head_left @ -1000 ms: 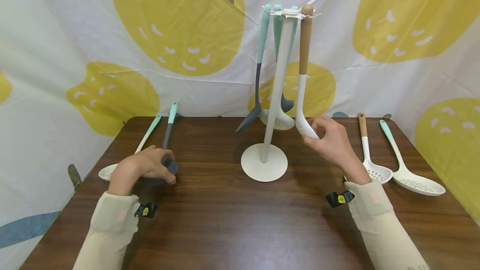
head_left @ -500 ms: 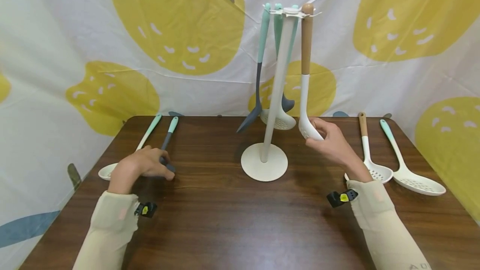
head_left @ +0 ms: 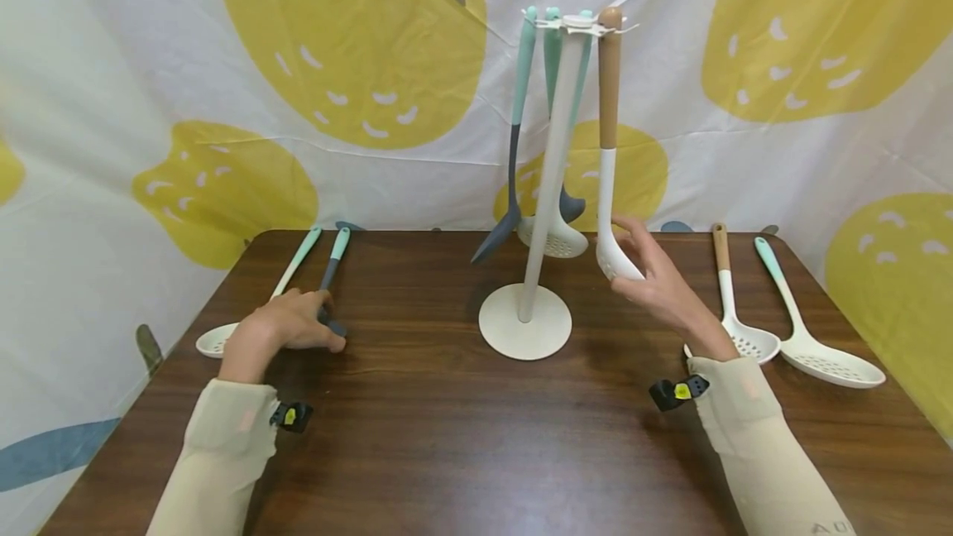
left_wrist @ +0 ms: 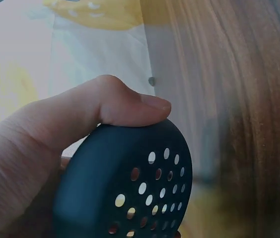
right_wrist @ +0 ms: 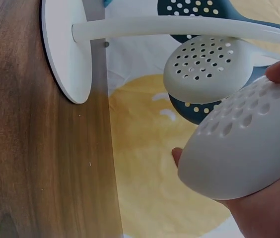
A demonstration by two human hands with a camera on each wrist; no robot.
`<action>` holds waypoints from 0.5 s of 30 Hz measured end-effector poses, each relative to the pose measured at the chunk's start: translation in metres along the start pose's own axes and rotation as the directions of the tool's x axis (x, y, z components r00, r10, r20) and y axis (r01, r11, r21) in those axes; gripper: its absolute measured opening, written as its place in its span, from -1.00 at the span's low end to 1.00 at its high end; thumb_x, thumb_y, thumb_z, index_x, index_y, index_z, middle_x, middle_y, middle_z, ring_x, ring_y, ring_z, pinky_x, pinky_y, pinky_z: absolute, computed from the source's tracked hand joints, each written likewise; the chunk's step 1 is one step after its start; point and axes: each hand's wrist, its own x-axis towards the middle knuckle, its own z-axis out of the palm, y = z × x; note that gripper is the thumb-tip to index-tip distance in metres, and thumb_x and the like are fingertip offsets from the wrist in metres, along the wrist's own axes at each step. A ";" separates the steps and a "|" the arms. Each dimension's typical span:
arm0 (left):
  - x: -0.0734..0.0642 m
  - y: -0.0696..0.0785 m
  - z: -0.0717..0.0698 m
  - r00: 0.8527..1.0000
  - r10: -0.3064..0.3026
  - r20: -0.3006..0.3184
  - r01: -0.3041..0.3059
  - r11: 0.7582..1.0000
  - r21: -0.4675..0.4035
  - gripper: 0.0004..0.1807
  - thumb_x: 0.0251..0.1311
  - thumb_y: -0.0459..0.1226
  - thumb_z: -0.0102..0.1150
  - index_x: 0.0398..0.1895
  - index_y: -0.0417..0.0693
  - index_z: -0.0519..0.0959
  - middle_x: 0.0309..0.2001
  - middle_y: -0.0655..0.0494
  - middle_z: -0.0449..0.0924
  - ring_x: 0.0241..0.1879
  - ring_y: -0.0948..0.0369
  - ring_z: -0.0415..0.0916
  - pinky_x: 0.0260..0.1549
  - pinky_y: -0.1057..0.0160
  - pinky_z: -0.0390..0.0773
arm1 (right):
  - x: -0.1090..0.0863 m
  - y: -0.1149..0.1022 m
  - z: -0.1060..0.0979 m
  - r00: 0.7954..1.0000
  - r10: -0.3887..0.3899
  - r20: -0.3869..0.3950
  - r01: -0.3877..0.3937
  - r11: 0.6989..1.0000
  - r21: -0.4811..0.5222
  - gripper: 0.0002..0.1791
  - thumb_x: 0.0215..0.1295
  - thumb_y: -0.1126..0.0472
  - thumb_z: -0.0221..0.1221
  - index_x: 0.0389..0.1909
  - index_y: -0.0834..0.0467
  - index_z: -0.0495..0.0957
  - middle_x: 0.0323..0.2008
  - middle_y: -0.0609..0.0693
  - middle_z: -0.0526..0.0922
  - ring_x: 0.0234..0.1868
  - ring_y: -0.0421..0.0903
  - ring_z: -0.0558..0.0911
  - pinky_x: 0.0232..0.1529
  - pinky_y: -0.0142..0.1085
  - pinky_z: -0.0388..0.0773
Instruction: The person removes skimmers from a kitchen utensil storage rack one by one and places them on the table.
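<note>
My left hand (head_left: 283,329) holds a dark grey skimmer (head_left: 329,271) by its head at the table's left. Its mint-tipped handle points away. In the left wrist view, the thumb lies on the rim of the perforated head (left_wrist: 115,163); the other fingers are mostly hidden behind it. With my right hand (head_left: 655,279) I hold the white head of a skimmer (head_left: 609,189) between thumb and fingers. That skimmer stands upright, its wooden handle top at the white utensil rack (head_left: 527,288). Up close in the right wrist view, the white head (right_wrist: 244,144) shows rows of holes.
On the rack also hang a dark turner (head_left: 514,189), a pale skimmer (head_left: 562,242) and another dark utensil (head_left: 572,207). A pale mint-handled utensil (head_left: 217,339) lies left; a wooden-handled skimmer (head_left: 752,343) and a slotted turner (head_left: 834,362) lie right.
The dark skimmer's handle has dropped lower, with my left hand still on its head. My right hand and the white skimmer's lower end have shifted slightly right; its fingers look straighter.
</note>
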 end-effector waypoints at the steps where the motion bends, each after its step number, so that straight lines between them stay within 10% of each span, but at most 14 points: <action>1: 0.001 -0.001 0.000 1.000 0.004 0.004 -0.004 1.000 -0.003 -0.11 0.06 0.06 0.42 0.36 -0.31 0.40 0.08 -0.38 0.53 -0.02 -0.16 0.52 -0.04 -0.20 0.56 | 0.000 0.000 0.000 1.000 -0.013 0.009 0.013 1.000 -0.001 -0.22 0.13 0.49 0.06 0.47 0.28 0.21 0.17 0.20 0.53 0.00 -0.26 0.53 -0.11 -0.39 0.50; 15: 0.002 -0.008 0.003 0.999 0.026 0.029 -0.025 0.998 -0.050 -0.02 0.00 0.13 0.50 0.36 -0.30 0.38 0.14 -0.36 0.55 0.02 -0.16 0.53 0.03 -0.19 0.55 | 0.000 -0.002 0.002 0.999 0.035 0.004 -0.035 0.999 -0.008 -0.56 0.52 0.27 -0.06 0.32 0.26 0.51 -0.02 -0.40 0.62 -0.07 -0.26 0.56 -0.08 -0.40 0.49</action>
